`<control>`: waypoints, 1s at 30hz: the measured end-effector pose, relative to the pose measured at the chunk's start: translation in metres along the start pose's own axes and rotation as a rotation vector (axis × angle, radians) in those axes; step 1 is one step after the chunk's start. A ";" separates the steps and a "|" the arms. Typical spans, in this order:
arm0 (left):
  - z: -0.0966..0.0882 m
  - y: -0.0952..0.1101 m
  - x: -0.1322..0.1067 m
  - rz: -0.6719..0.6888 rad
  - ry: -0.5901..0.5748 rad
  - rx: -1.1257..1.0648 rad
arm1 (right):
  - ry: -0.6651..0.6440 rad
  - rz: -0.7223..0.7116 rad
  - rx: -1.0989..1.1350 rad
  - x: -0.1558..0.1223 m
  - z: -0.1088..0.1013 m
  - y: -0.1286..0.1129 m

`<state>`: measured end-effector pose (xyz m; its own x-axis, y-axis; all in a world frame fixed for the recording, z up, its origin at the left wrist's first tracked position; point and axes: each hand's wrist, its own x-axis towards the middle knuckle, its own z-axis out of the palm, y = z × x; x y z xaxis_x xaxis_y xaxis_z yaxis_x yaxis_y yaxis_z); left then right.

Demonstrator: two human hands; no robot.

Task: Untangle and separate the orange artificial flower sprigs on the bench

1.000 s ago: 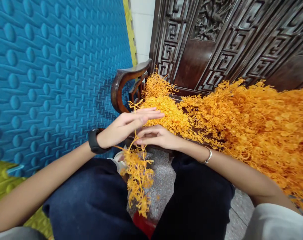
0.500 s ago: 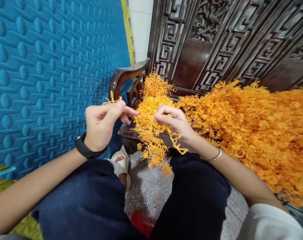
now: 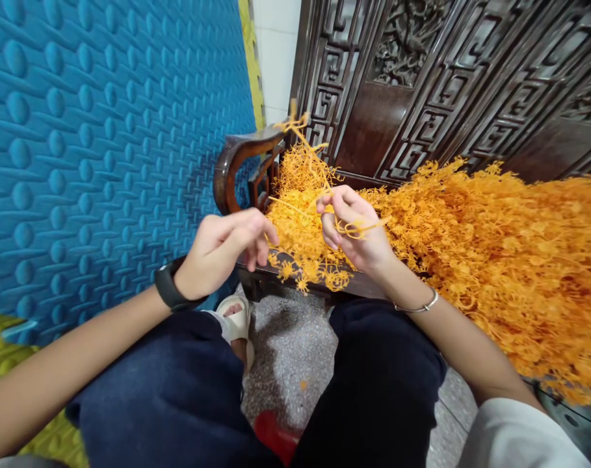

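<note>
Thin orange plastic sprigs, branched and flower-tipped, are being handled above a dark wooden seat. My right hand [image 3: 357,229] is closed, its thumb and fingers pinching a sprig stem [image 3: 309,144] that slants up and left to a forked tip. Another thin orange piece [image 3: 356,229] crosses the same hand's palm. My left hand [image 3: 233,249], wearing a black wristband, is apart from it on the left, fingers loosely curled and separated, nothing visible in them. Just beyond its fingertips, a cluster of orange sprigs [image 3: 312,263] overlaps the seat's front edge.
A large heap of orange sprigs [image 3: 514,260] fills the right; a smaller pile [image 3: 302,172] lies by the curved wooden armrest [image 3: 224,172]. Behind stands a carved wooden backrest [image 3: 373,123]. Blue foam mat [image 3: 105,130] covers the left. A red object [image 3: 275,435] lies on the speckled floor [image 3: 295,351].
My left hand has let go of the sprig and moved slightly down and right. My right hand has risen slightly rightward, now with a sprig pointing up. The hanging cluster sits higher.
</note>
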<state>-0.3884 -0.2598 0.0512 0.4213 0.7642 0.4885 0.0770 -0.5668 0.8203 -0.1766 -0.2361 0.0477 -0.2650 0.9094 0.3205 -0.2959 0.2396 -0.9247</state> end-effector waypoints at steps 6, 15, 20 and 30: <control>0.010 -0.003 0.011 0.035 -0.286 0.404 | -0.066 0.069 0.009 -0.001 0.001 0.001; 0.006 -0.039 0.021 0.031 -0.162 0.241 | -0.224 0.200 0.019 -0.005 0.003 -0.006; 0.005 -0.028 0.019 -0.216 -0.367 0.018 | -0.272 0.168 0.019 0.000 0.000 -0.002; 0.006 -0.013 0.018 -0.271 0.121 0.029 | 0.002 0.005 -0.210 0.001 -0.004 -0.006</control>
<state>-0.3767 -0.2400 0.0475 0.2712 0.9190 0.2862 0.1982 -0.3443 0.9177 -0.1713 -0.2347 0.0524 -0.2636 0.9114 0.3159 -0.0973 0.3007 -0.9487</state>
